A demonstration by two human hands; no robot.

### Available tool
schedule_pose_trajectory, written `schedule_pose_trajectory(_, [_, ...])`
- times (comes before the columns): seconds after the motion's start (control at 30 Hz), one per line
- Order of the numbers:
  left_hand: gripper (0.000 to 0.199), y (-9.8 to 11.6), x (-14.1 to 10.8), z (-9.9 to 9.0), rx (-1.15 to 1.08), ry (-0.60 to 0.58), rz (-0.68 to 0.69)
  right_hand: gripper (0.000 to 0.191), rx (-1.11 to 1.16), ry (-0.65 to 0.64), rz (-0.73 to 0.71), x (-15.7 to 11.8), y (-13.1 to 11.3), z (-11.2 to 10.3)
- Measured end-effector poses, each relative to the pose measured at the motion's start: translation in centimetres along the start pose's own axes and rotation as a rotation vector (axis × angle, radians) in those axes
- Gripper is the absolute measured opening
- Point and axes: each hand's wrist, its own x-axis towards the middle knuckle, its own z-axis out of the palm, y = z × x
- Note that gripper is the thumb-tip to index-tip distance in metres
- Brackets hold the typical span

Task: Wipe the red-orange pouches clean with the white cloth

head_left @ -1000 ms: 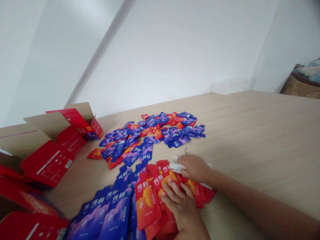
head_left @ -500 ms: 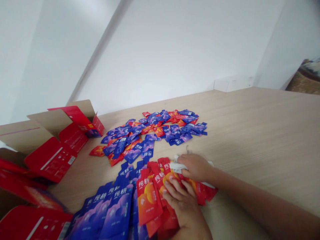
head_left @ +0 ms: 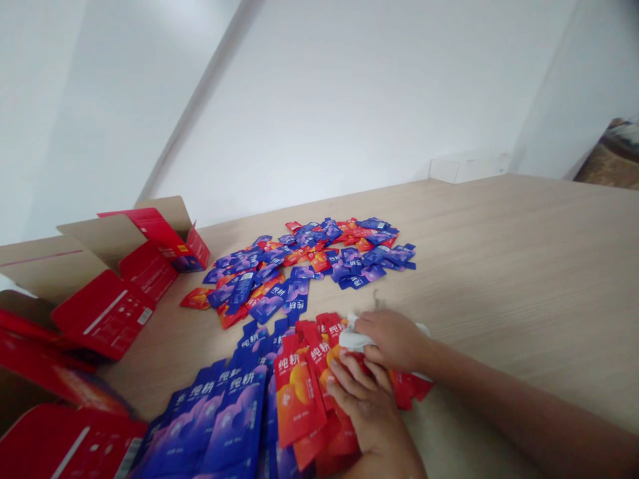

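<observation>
My right hand [head_left: 392, 339] grips a crumpled white cloth [head_left: 355, 340], which lies on top of red sachets. My left hand [head_left: 357, 412] rests just below it, fingers apart, pressing on a row of overlapping red-orange sachets [head_left: 294, 399] printed with Chinese characters. To their left lies a fanned row of blue-purple sachets [head_left: 234, 419], not touching either hand. A loose heap of mixed blue and red sachets [head_left: 309, 263] lies farther up the table. The sachets under my hands are partly hidden.
A light wood-grain table [head_left: 499, 266] runs to a white wall. Open red-and-cardboard cartons [head_left: 114, 266] stand at the left, with red carton flaps [head_left: 64, 446] at the lower left. A woven basket [head_left: 612, 163] sits at the upper right.
The view has drifted slightly, shifting the scene. My right hand has bunched the white cloth tighter and moved slightly left. The sachets look unchanged.
</observation>
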Motion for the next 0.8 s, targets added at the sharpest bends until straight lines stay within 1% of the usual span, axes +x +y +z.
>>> schedule_pose_trajectory(0.07, [0.041,0.0,0.0,0.0,-0.001,0.006,0.001,0.020,0.000,-0.020,0.023,0.2,0.2,0.6])
schedule_pose_trajectory(0.13, [0.039,0.0,0.1,-0.1,0.005,0.014,-0.004,0.020,0.001,-0.011,0.082,0.5,1.0,1.0])
schedule_pose_trajectory(0.27, [0.037,0.0,0.1,-0.3,0.027,0.032,-0.017,0.020,-0.007,0.035,0.161,0.7,2.7,0.6])
schedule_pose_trajectory(0.33, [0.037,0.0,0.0,-0.3,0.045,0.033,-0.016,0.019,-0.004,0.083,0.166,0.5,2.7,0.1])
schedule_pose_trajectory(0.4, [0.038,0.0,0.0,-0.3,0.058,0.025,-0.012,0.020,0.005,0.120,0.153,0.2,2.0,-0.3])
schedule_pose_trajectory(0.47, [0.039,0.0,0.0,-0.2,0.061,0.011,-0.004,0.022,0.023,0.100,0.095,-0.1,1.0,-0.4])
schedule_pose_trajectory(0.53, [0.039,0.1,-0.1,-0.2,0.053,0.002,-0.001,0.022,0.034,0.028,0.014,-0.1,0.2,-0.2])
schedule_pose_trajectory(0.6, [0.039,0.1,0.0,-0.1,0.039,0.003,-0.001,0.022,0.022,-0.027,-0.010,0.1,0.0,0.3])
schedule_pose_trajectory(0.7, [0.037,0.0,0.0,-0.1,0.035,0.011,-0.003,0.020,0.006,-0.023,0.077,0.5,1.1,0.9])
schedule_pose_trajectory(0.8, [0.036,0.0,0.0,-0.1,0.046,0.024,-0.008,0.022,0.028,0.013,0.151,0.7,2.6,0.9])
